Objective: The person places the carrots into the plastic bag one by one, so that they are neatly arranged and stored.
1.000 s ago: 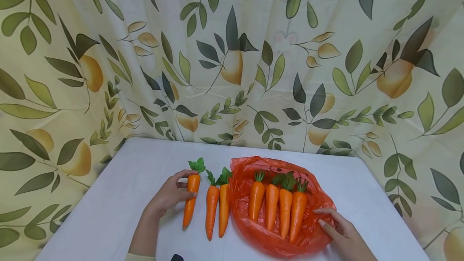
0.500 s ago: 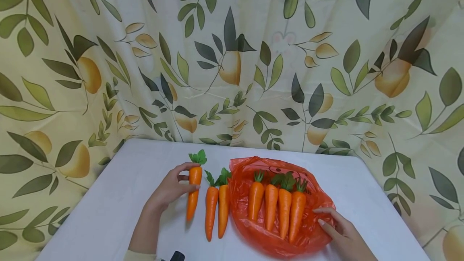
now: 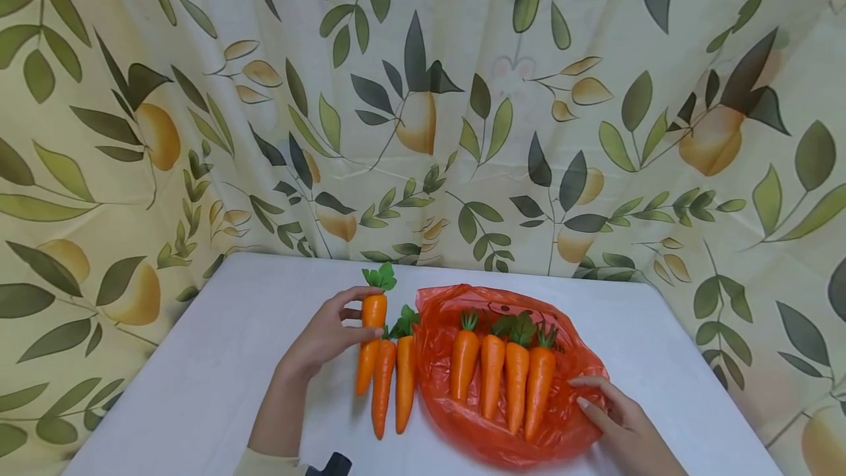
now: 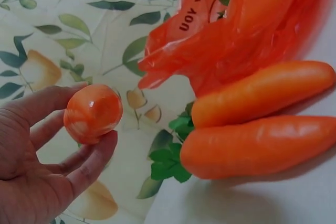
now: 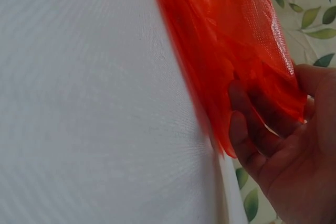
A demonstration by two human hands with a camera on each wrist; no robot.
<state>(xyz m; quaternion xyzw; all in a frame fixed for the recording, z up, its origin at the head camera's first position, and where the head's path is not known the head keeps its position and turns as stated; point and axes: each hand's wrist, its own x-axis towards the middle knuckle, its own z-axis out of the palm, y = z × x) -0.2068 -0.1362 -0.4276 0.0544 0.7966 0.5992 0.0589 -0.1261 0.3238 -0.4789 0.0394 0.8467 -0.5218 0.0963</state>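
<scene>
My left hand point(image 3: 325, 336) pinches an orange carrot point(image 3: 374, 310) with a green leafy top between thumb and fingers. In the left wrist view the held carrot point(image 4: 94, 111) points tip-first at the camera, up off the table. Two more carrots lie side by side just right of it, one nearer point(image 3: 383, 388) the hand and the other point(image 3: 405, 384) beside the bag. My right hand point(image 3: 617, 417) grips the right edge of a red plastic bag point(image 3: 456, 435), which is spread wide at its mouth. Several carrots point(image 3: 518, 384) lie in a row in the bag, leaves toward the back.
A white-covered table point(image 3: 198, 388) carries everything. Behind it hangs a cream curtain point(image 3: 423, 189) printed with leaves and fruit. A small black object point(image 3: 337, 463) shows by the left sleeve point(image 3: 264, 463) at the bottom edge.
My left hand has raised the carrot and carried it right, so it now overlaps the nearer carrot on the table. The right hand keeps its grip on the bag.
</scene>
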